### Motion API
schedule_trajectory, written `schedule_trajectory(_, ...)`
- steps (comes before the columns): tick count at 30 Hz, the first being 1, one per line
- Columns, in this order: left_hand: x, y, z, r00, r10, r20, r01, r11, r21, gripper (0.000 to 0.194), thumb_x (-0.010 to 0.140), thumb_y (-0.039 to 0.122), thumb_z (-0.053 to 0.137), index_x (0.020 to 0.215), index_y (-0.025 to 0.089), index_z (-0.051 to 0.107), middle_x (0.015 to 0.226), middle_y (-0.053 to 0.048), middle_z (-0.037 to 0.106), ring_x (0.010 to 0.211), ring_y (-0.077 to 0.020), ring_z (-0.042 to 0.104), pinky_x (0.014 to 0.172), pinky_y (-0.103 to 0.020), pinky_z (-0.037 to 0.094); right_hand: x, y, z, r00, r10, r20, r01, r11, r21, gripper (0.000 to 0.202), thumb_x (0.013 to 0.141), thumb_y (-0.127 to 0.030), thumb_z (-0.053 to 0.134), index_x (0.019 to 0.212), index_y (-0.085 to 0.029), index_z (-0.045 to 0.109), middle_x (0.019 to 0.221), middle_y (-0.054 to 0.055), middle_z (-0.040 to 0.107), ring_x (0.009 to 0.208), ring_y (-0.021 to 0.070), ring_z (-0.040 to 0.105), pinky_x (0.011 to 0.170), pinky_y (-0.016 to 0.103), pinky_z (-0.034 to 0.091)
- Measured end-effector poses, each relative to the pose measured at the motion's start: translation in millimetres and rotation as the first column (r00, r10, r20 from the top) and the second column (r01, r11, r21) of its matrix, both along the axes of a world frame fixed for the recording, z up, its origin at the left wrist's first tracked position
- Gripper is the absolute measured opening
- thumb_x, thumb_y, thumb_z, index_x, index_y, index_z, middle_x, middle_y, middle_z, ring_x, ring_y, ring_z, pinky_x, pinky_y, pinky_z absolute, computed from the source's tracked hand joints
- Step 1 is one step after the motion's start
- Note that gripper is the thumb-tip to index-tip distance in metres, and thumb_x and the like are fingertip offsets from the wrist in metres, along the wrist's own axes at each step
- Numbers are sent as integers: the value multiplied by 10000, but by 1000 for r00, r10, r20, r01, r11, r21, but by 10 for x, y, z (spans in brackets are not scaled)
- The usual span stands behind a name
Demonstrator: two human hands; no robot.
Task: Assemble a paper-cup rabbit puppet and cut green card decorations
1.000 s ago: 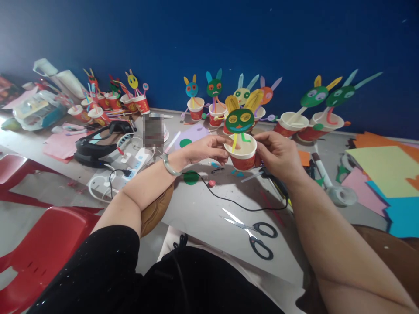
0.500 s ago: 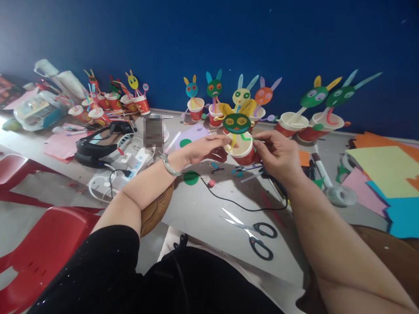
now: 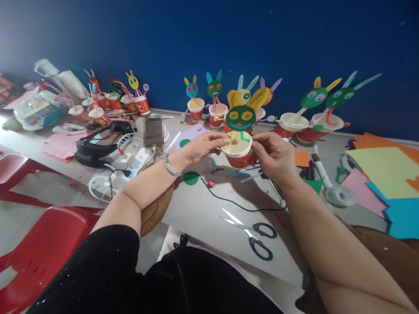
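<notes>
Between my two hands is a red and white paper cup [image 3: 239, 160], held above the table. A green paper face [image 3: 241, 117] with yellow ears, yellow eyes and a blue mouth rises from it. Yellow and green strips show at the cup's mouth. My left hand [image 3: 207, 146] pinches the left of the rim; my right hand [image 3: 275, 156] grips the right side, some fingers hidden behind the cup. Below lie black-handled scissors [image 3: 250, 233] with blades apart, a green paper disc [image 3: 191, 177] and a small pink round piece [image 3: 211, 183].
Behind stand several cups with paper animal faces, such as a blue-faced one [image 3: 195, 110]. Coloured paper [image 3: 386, 170] and a tape roll [image 3: 342, 196] lie right. Left are a power strip [image 3: 139, 163], a black headset [image 3: 98, 146] and a red chair [image 3: 54, 244]. A black cable [image 3: 235, 209] crosses the table.
The cup has tilted more upright, so its red front and the whole green face show better. Both hands have kept their hold and shifted only slightly.
</notes>
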State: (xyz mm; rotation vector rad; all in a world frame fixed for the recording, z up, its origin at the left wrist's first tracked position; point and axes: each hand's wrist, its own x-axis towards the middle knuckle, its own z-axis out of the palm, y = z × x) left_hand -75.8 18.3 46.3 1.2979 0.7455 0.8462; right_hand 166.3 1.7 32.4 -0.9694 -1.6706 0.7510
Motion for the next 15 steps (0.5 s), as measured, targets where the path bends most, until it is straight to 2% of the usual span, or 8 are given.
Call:
schedule_trajectory(4, -7, -8, 7, 1000, 8, 8, -8, 1000, 29, 533, 737, 679, 952, 928, 194, 841, 991, -36, 749, 837, -99, 617, 740, -259, 502, -10, -12, 3, 1000, 14, -9, -14, 1000, -15, 465, 929, -724, 774, 963, -263, 725, 821, 66, 760, 703, 232, 719, 573, 372, 592)
schedule_trajectory(8, -8, -3, -2, 1000, 16, 23, -18, 998, 54, 519, 745, 661, 954, 901, 183, 825, 944, -27, 718, 786, -95, 589, 720, -273, 470, -21, -25, -8, 999, 20, -29, -22, 999, -47, 504, 907, -758, 783, 970, -261, 728, 770, 44, 751, 570, 199, 662, 505, 360, 570)
schedule_trajectory(15, -1, -12, 15, 997, 18, 74, -20, 1000, 22, 513, 667, 633, 1012, 835, 180, 837, 978, -28, 698, 836, -111, 617, 765, -291, 474, -44, -52, 7, 996, 58, -74, -61, 997, -37, 535, 901, -772, 786, 967, -246, 717, 704, 17, 716, 479, 159, 603, 445, 319, 537)
